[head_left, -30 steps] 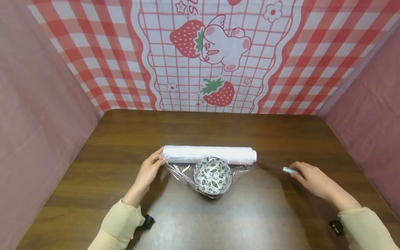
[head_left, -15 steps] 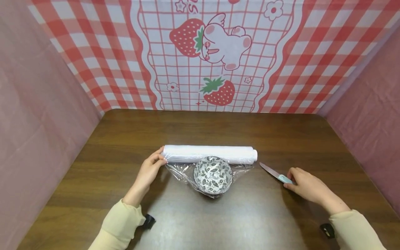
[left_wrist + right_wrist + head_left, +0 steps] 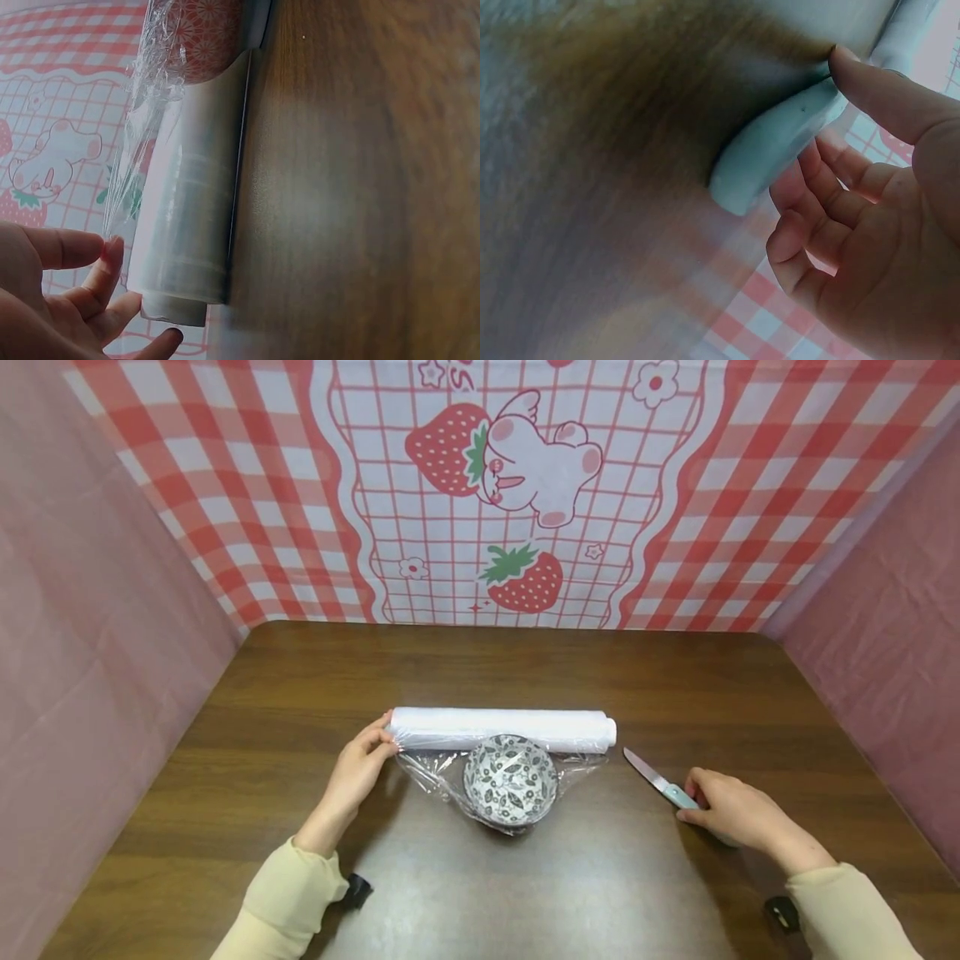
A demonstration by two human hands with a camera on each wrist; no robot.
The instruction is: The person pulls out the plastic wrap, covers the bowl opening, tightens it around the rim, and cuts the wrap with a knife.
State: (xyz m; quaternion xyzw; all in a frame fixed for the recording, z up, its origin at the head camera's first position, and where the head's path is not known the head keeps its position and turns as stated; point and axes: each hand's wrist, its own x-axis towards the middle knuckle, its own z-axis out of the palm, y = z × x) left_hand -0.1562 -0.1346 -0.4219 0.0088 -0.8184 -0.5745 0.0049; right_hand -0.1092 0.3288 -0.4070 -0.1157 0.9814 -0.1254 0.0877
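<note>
Lower right, the knife [image 3: 659, 779] juts up-left from the right grip [image 3: 738, 812], which pinches its handle [image 3: 678, 796]; left of centre, the left grip [image 3: 358, 770] pinches film [image 3: 155, 97] beside the roll [image 3: 498, 728].

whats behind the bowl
The roll lies behind the bowl, extending past both sides. In the head view, the bowl covers part of the roll's near side.

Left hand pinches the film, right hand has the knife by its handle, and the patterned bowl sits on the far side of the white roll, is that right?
Not quite: the patterned bowl sits on the near side of the white roll, as the head view shows. The left hand pinches the film and the right hand holds the knife.
</note>
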